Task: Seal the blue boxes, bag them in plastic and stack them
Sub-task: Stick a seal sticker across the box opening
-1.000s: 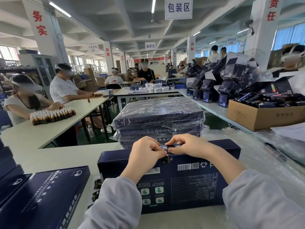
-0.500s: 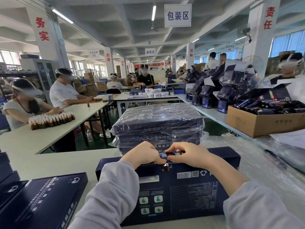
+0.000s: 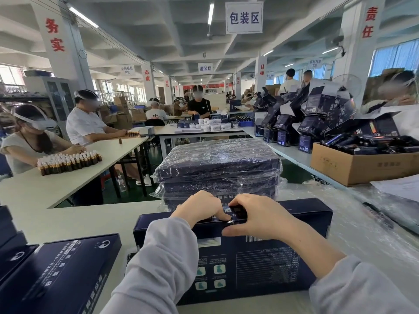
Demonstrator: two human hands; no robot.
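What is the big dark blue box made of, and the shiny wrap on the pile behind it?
The flat dark blue box looks like matte printed cardboard: sharp folded edges. The shiny wrap looks like thin clear plastic film: it wrinkles and glints.

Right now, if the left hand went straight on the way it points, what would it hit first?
Probably the stack of plastic-wrapped boxes just behind the blue box the left hand grips, though depth is hard to judge.
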